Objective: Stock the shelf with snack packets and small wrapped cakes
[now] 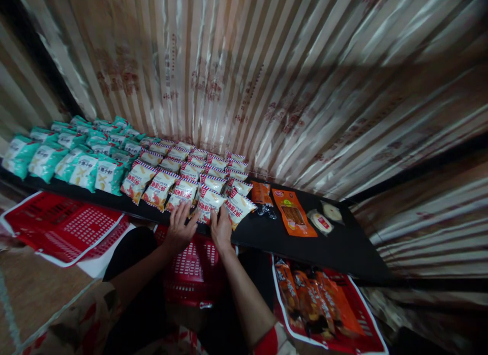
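The white snack packets [183, 193] stand in close rows near the middle of the black tabletop [343, 245], striped seals upward. At their near edge, the left hand [178, 232] has its grip apart, fingers spread against the lower fronts of two packets, with none clearly pinched. The right hand [221, 232] touches the front-row packet [210, 201] second from the right, thumb against its lower right side; whether the grip is closed on it, I cannot tell.

Teal snack packets [84, 170] fill the left end. Right of the white ones lie an orange flat pouch [293, 213] and two round packaged items [321, 223]. A red basket [192, 263] sits below the hands.

The packets look puffed with air, so they should be light and soft, with slick film and probably crushable contents. The crimped top seal, or both sides held gently, seems the best hold; squeezing the belly could crush the contents.
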`<state>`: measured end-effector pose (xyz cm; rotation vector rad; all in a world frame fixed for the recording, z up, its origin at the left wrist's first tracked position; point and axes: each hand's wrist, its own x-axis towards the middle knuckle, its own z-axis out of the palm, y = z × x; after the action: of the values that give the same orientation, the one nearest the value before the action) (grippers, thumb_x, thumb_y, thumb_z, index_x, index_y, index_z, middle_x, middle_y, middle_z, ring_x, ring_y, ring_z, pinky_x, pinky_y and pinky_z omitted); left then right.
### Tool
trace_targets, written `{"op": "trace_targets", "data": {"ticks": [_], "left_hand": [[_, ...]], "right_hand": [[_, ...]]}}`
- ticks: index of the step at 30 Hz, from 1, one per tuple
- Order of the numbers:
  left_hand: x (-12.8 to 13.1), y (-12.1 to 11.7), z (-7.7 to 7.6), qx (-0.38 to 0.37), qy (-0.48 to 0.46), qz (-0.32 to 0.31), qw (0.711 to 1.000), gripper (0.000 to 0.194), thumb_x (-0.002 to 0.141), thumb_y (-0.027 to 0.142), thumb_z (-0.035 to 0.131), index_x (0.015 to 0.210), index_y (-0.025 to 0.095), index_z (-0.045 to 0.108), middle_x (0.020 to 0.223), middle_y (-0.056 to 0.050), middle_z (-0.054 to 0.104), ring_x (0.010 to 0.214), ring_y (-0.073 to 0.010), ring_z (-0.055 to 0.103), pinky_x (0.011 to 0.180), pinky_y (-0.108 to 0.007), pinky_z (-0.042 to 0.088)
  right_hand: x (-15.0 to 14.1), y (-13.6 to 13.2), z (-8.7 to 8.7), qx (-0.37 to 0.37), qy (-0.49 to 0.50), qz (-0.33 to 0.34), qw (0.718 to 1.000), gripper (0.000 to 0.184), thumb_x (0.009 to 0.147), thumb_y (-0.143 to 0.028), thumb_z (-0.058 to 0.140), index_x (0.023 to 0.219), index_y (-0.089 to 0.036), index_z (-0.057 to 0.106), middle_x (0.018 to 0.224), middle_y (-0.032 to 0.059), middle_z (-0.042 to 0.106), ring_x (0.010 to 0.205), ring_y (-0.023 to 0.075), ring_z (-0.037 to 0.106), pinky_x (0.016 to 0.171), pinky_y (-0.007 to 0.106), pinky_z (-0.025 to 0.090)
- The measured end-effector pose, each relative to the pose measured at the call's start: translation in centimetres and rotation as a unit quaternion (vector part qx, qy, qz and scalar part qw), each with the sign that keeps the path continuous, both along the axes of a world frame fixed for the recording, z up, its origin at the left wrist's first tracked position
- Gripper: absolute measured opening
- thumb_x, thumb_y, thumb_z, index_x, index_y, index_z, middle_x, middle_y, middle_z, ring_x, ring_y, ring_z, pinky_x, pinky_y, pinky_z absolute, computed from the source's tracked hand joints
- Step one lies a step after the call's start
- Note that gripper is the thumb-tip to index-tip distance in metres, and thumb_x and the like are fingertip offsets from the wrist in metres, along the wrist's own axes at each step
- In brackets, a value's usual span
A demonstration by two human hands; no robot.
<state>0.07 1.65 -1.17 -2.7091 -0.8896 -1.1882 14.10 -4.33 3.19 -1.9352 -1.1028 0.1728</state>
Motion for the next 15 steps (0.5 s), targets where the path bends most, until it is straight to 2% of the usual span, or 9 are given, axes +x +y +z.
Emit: {"op": "trace_targets", "data": {"ticks": [4,10,13,15], "left_hand": [[1.6,-0.7,0.7,0.026,0.008,-0.062,0.998,0.049,0.083,0.022,0.055,0.131,0.031,0.047,0.15,-0.01,0.025,0.138,-0.0318,0.02,0.107,-0.053,0.027],[3.1,-0.1,0.4,0.019,0.004,-0.082,0.996,0.047,0.083,0.023,0.053,0.13,0.03,0.049,0.147,-0.01,0.032,0.137,-0.0307,0.022,0.108,-0.051,0.027],[3.0,0.2,0.0,-0.004,0.006,-0.085,0.996,0.046,0.084,0.025,0.052,0.13,0.026,0.048,0.146,-0.011,0.034,0.137,-0.0305,0.022,0.108,-0.05,0.027],[2.9,0.2,-0.1,-0.013,0.011,-0.082,0.996,0.046,0.085,0.027,0.051,0.131,0.025,0.048,0.146,-0.011,0.034,0.137,-0.0306,0.023,0.108,-0.05,0.027]], "right_hand": [[0.0,-0.1,0.0,-0.007,0.02,-0.009,1.0,0.042,0.089,-0.036,0.037,0.121,-0.011,0.048,0.116,0.0177,0.06,0.106,0.0262,0.058,0.088,0.038,0.044],[0.0,-0.5,0.0,0.001,0.053,-0.011,0.999,0.032,0.088,-0.034,0.041,0.109,-0.013,0.051,0.095,0.0114,0.066,0.085,0.022,0.064,0.076,0.034,0.048],[0.0,-1.5,0.2,0.033,0.023,0.001,0.999,0.032,0.088,-0.032,0.041,0.112,-0.013,0.05,0.101,0.012,0.063,0.092,0.0208,0.061,0.083,0.035,0.047],[0.2,-2.6,0.4,0.07,-0.022,-0.027,0.997,0.032,0.088,-0.031,0.041,0.113,-0.014,0.051,0.107,0.013,0.06,0.101,0.0215,0.056,0.09,0.038,0.044]]}}
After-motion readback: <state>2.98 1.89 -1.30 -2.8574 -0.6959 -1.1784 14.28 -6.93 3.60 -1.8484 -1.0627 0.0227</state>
